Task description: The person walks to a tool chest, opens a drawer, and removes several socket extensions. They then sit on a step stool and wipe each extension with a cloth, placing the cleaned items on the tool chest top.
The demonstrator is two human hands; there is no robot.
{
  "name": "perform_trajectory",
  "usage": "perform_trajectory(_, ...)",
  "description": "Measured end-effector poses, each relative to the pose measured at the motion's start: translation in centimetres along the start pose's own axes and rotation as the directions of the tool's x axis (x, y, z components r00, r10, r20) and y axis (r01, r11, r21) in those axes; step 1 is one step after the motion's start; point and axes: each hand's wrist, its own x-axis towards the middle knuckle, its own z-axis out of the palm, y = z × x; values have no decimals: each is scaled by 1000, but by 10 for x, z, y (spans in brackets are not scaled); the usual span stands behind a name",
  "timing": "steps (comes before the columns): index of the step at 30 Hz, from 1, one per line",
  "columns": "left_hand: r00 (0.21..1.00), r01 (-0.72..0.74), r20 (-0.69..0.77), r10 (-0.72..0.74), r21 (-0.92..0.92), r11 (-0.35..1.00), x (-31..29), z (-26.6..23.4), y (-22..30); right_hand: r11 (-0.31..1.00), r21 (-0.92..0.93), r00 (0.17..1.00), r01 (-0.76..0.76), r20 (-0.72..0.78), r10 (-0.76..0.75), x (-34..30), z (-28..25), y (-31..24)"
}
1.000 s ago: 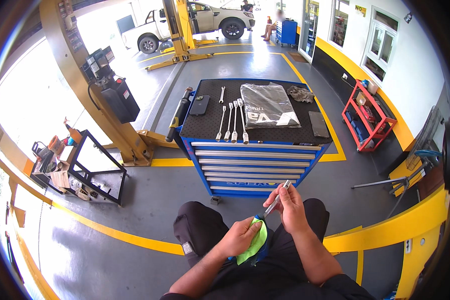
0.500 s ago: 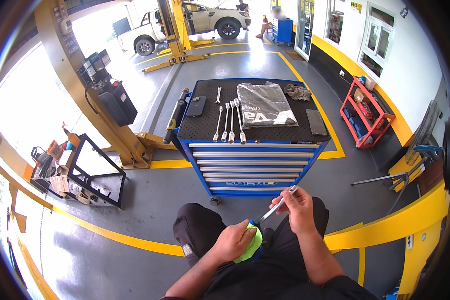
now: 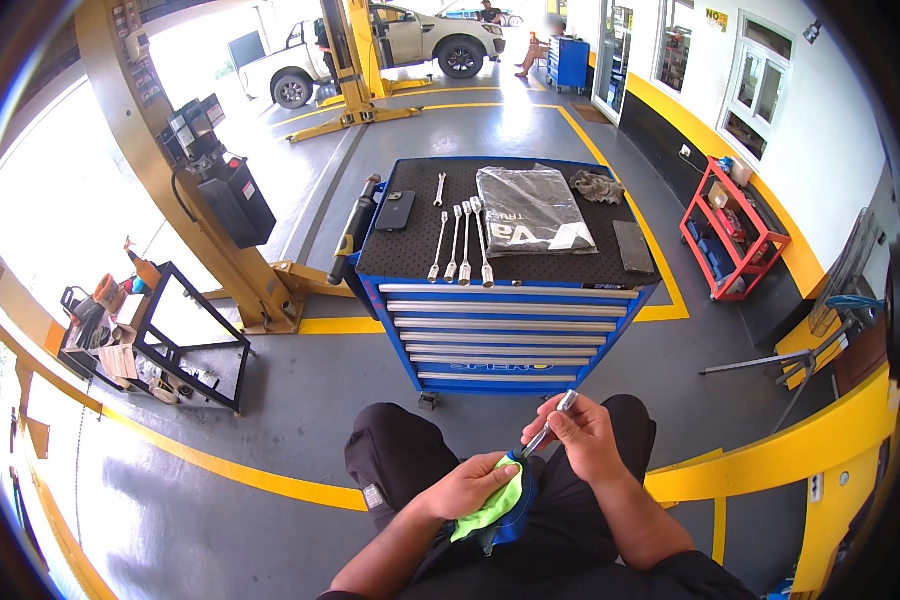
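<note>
Above my lap, my right hand (image 3: 583,440) pinches a shiny socket-ended wrench (image 3: 540,436) near its upper end. The tool slants down to the left. My left hand (image 3: 468,484) is closed on a bright green cloth (image 3: 492,512) at the wrench's lower end, which cloth and fingers hide. Blue material (image 3: 516,515) hangs beside the cloth. Ahead, on the black mat of a blue tool cabinet (image 3: 506,324), several similar wrenches (image 3: 455,245) lie side by side. A smaller wrench (image 3: 440,190), a phone (image 3: 395,211) and a dark printed plastic bag (image 3: 532,210) lie around them.
A grey rag (image 3: 597,186) and a dark flat object (image 3: 633,247) rest at the cabinet top's right side. A black-framed cart (image 3: 190,340) stands left, near a yellow lift post (image 3: 185,180). To the right are a red trolley (image 3: 735,235) and a yellow beam (image 3: 780,455).
My right hand and the wrench have shifted slightly left and down, and the wrench stands steeper. More of the green cloth and blue material shows below my left hand.
</note>
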Motion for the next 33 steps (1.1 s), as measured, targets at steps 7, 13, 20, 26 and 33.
perform_trajectory(7, 998, -62, -21, 63, 44, 997, 5, 3, 12, 997, -47, 998, 58, -27, -60, -2, -2, -3)
perform_trajectory(13, 997, -29, -75, 15, -193, 981, -1, -12, -4, 981, 34, 967, 192, -178, -183, 9, -10, -5)
perform_trajectory(20, 1000, 14, -8, -15, -20, 1000, 7, -13, -5, 996, -26, 997, 80, -5, -80, -1, 12, 14)
perform_trajectory(26, 977, -118, -135, 165, 303, 946, 13, 5, 18, 947, -284, 986, 151, -28, -166, 3, 8, 9)
perform_trajectory(33, 991, -40, -129, 19, -165, 985, 2, -5, -5, 972, -22, 953, 232, -193, -232, 17, -10, 1)
